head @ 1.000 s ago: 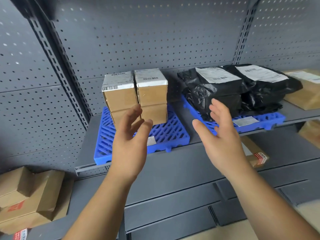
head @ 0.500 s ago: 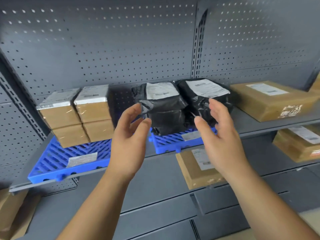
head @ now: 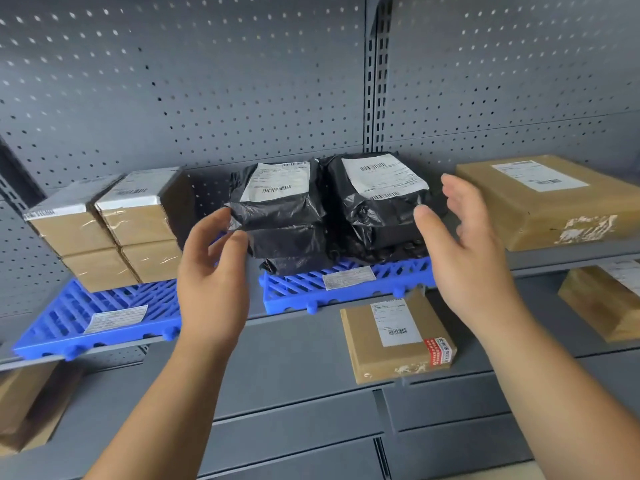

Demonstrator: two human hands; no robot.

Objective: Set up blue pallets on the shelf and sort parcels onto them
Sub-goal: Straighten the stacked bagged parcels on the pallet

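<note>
Grey pegboard wall (head: 207,81) behind a shelf (head: 540,259). At left, a blue pallet (head: 104,306) carries four stacked brown boxes (head: 114,230). The left hand (head: 211,271) hovers, grip loose and empty. A second blue pallet (head: 346,289) holds black bags (head: 329,209) (labels up). The right hand (head: 464,258) hovers beside them, fingers spread, grip empty.

Soft, even light falls from above, and I see only faint shadows beneath the black bags (head: 287,216). Tape on the boxes (head: 138,223) at left glints. The left edge is blurred, and the shelf (head: 298,327) lines bow toward the corners.
</note>
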